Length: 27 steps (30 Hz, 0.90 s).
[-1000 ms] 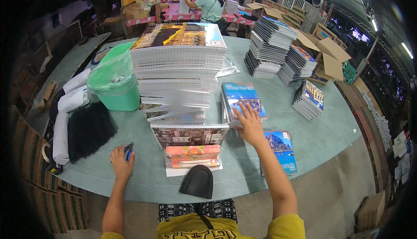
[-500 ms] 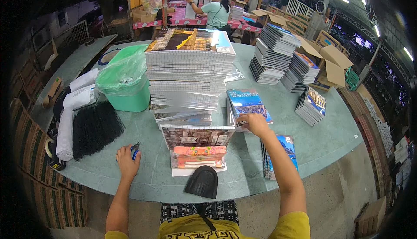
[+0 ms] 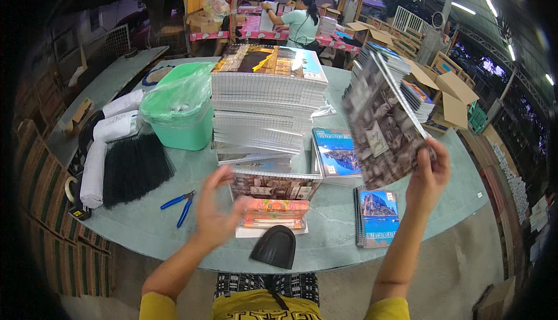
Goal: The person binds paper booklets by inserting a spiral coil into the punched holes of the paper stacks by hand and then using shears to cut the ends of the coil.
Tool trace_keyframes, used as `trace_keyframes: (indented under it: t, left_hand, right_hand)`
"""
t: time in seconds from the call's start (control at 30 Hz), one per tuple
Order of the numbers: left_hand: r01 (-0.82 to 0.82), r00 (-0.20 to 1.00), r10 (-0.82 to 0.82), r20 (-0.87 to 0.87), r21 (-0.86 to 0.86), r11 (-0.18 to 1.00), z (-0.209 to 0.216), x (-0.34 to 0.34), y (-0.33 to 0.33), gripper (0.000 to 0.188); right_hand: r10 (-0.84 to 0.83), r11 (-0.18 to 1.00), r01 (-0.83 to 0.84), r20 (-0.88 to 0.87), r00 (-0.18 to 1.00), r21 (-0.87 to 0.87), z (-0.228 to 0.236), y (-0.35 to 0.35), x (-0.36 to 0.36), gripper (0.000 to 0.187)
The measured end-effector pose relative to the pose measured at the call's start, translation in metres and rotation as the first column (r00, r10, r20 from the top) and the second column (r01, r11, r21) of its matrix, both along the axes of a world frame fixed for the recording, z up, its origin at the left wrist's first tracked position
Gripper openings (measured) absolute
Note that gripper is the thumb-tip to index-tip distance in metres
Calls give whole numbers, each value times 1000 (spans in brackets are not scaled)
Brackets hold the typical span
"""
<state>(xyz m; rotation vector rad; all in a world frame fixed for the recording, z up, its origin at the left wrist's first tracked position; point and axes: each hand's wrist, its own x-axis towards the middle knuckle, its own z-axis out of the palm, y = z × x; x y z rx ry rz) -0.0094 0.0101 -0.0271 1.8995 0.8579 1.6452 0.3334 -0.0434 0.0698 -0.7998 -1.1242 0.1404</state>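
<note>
My right hand (image 3: 431, 174) grips the lower corner of a notebook (image 3: 381, 128) with a grey-brown photo cover, raised and tilted over the right of the table. My left hand (image 3: 216, 212), slightly blurred, is open above the table, beside a pink patterned box (image 3: 279, 205). Blue-handled pliers (image 3: 180, 205) lie spread on the tabletop to its left. Under the held notebook's left edge is a small pile of blue-covered notebooks (image 3: 336, 152). Nearer me lie spiral-bound blue notebooks (image 3: 381, 215). A tall stack of pages with covers (image 3: 267, 102) rises in the middle.
A black rounded pad (image 3: 274, 247) sits at the table's (image 3: 325, 256) front edge. On the left are a green lined bin (image 3: 180, 128), black bristle-like strands (image 3: 138, 169) and white rolls (image 3: 93, 174). Cardboard boxes (image 3: 456, 93) stand back right; another person (image 3: 302, 23) works behind.
My left hand has let go of the pliers and moved right. My right hand has lifted a notebook from the blue pile area and carried it up to the right.
</note>
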Motion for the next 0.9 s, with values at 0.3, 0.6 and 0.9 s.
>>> trace_keyframes:
  t: [0.3,0.6,0.9]
  left_hand:
    - [868,428,-392,815,-250,428,49,57,30,53]
    - [292,749,-76,-658,224,930,115,53,43,49]
    - [232,706,51,-706,299,926,14,65,34,48]
  right_hand:
    - [517,825,-545,-585,624,147,-82,-48,-115,42]
    - [98,812,-230,-262,960,-536,-133,-27,-84,71]
    - [91,793,-99,-43,995,-601,-159,33,-93,71]
